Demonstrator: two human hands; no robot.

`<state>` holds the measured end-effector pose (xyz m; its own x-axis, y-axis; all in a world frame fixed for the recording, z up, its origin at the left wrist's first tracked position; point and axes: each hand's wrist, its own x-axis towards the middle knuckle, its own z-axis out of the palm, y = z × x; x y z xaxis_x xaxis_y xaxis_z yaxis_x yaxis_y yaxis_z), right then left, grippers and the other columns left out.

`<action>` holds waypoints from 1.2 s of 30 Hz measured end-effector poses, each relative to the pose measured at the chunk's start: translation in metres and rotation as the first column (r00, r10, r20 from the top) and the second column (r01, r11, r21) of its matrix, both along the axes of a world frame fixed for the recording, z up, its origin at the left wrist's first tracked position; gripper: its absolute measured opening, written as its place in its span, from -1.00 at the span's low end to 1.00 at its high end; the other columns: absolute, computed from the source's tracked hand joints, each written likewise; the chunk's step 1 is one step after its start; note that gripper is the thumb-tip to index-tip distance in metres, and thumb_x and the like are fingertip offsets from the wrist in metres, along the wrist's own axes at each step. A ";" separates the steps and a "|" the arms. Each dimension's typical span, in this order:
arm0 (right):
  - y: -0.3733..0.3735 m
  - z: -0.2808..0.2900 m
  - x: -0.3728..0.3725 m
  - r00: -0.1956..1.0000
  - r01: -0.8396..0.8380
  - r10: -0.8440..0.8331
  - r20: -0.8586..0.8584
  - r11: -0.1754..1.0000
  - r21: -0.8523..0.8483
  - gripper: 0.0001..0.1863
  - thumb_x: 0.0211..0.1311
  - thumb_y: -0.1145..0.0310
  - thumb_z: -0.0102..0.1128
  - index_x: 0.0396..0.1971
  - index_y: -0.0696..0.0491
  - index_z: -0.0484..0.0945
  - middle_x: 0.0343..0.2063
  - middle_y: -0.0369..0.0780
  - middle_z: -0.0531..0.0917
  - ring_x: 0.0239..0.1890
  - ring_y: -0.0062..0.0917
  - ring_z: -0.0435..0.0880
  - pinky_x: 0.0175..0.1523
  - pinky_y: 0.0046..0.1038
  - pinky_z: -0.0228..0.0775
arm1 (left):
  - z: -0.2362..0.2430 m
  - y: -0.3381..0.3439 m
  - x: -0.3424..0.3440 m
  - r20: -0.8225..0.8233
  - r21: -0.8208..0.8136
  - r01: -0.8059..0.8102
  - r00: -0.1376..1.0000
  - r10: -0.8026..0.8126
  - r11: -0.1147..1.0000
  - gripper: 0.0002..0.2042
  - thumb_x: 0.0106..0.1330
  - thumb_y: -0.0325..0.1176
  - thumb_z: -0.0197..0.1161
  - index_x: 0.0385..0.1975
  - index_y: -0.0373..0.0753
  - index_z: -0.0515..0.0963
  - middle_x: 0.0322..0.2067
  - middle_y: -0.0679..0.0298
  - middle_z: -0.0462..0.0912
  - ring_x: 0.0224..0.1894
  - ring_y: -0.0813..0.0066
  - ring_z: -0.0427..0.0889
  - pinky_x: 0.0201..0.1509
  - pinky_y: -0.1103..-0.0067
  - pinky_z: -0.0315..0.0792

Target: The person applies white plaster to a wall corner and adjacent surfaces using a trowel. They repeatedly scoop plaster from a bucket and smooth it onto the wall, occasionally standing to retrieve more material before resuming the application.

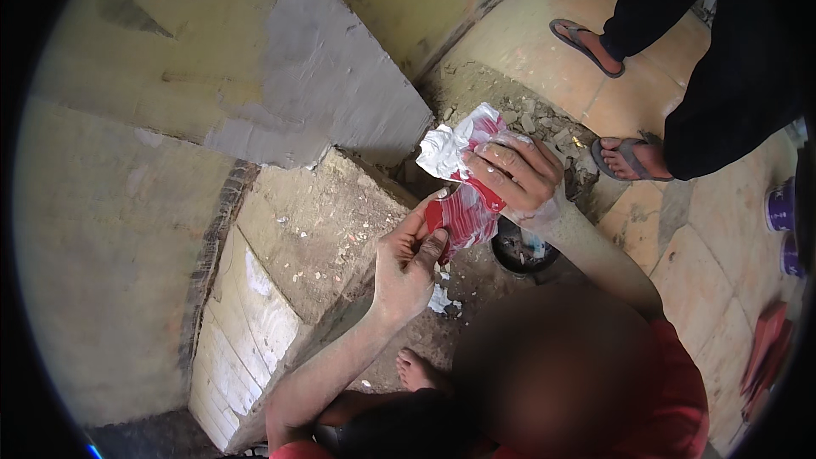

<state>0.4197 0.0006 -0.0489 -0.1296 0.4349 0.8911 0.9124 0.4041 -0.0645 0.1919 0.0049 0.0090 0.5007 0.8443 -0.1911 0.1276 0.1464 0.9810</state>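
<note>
Clock directions run from a sheet (467,219) at the centre, between a person's two hands. The left hand (408,268) touches it at seven o'clock, the right hand (520,172) at two. At nine, a raised block (319,208) has crumbs scattered on top; a wall (331,76) rises at ten. Between one and two, rubble (537,119) lies on the ground; beyond, another person's feet (631,158) stand on floor tiles (544,42). Two containers (779,208) are far off at three, slabs (767,348) at four. A bowl (510,264) sits between four and five.
</note>
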 end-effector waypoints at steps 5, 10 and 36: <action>0.048 0.010 0.013 0.997 -0.070 0.075 -0.028 0.987 0.143 -0.65 0.03 0.36 0.43 -0.10 0.01 0.76 -0.17 -0.31 0.68 -0.11 -0.40 0.70 -0.04 -0.33 0.57 | 0.012 0.000 -0.036 -0.095 -0.108 -0.001 0.995 -0.009 0.994 -0.64 0.53 -0.64 0.02 0.28 -0.41 0.46 -0.14 0.36 0.73 -0.29 0.76 0.51 -0.20 0.71 0.40; 0.128 -0.027 -0.003 0.942 -0.309 0.325 0.088 0.938 -0.154 -0.58 0.01 0.38 0.40 -0.03 -0.06 0.70 -0.08 -0.31 0.69 0.01 -0.43 0.68 0.08 -0.32 0.56 | 0.017 -0.022 -0.096 -0.103 -0.186 -0.106 0.991 0.088 0.977 -0.67 0.47 -0.66 0.01 0.18 -0.41 0.51 -0.21 0.34 0.71 -0.35 0.73 0.49 -0.25 0.67 0.38; 0.053 -0.060 0.059 0.952 -0.263 0.302 0.043 0.884 -0.385 -0.71 0.02 0.44 0.34 -0.18 -0.01 0.72 -0.21 -0.30 0.71 -0.12 -0.33 0.70 -0.05 -0.33 0.63 | -0.198 -0.047 0.050 0.201 -0.576 -0.421 0.757 0.621 0.700 -0.71 0.47 -0.65 -0.03 0.08 -0.36 0.55 -0.15 0.30 0.72 -0.19 0.62 0.65 -0.05 0.63 0.51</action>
<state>0.4783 0.0535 -0.1089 -0.3761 0.6622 0.6481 0.7724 0.6105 -0.1755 0.2419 -0.0416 -0.1886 0.1189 0.8349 -0.5374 -0.4542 0.5270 0.7183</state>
